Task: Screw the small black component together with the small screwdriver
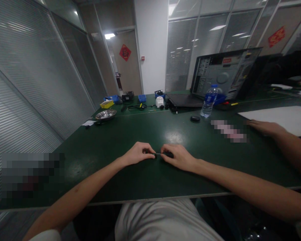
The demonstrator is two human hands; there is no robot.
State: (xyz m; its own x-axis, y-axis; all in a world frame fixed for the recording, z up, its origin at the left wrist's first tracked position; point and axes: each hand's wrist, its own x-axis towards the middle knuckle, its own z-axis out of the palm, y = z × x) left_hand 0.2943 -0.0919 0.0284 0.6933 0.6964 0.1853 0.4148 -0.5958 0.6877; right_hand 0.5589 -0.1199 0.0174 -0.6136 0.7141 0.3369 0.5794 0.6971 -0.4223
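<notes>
Just above the table, my left hand [138, 153] is closed, with thumb and fingers pinching a small black piece [155, 156]. Its kind is too small to make out and the fingers cover most of it. Opposite it, my right hand [178, 156] is wrapped around the dark handle of what looks like a small screwdriver [168, 154]. Its thin metal shaft points left and reaches toward the black piece. Whether the tip touches it I cannot tell. Both forearms come in over the front edge of the green table [130, 182].
Another person's hand [268, 127] rests by a white sheet [288, 117] at right. A water bottle [210, 102] and a black oval object [195, 118] stand ahead. Behind are a computer case [222, 77], a metal dish [105, 114], a yellow tray [106, 104] and cables.
</notes>
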